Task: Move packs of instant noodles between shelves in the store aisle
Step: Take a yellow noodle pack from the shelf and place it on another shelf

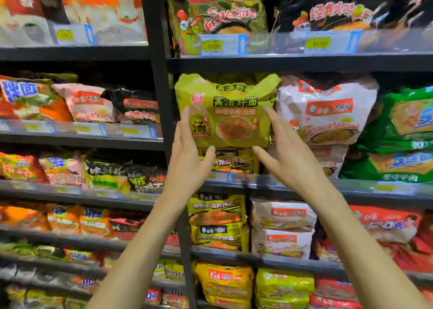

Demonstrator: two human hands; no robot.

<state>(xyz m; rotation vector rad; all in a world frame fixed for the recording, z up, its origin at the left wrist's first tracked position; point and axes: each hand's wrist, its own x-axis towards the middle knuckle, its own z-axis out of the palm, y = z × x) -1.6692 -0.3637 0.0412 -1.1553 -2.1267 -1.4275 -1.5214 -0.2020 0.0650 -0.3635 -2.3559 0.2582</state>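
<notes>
Yellow pack [225, 111] rests stacked on the shelf [365, 199]; left hand [187, 154] at its 8 o'clock, right hand [283, 154] at 4, both wide, fingers straight against its sides. Whether it is already placed or awaits lifting, I cannot tell

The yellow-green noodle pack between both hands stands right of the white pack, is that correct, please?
No: the head view shows the yellow-green noodle pack, between the left hand and right hand, left of the white pack.
</notes>
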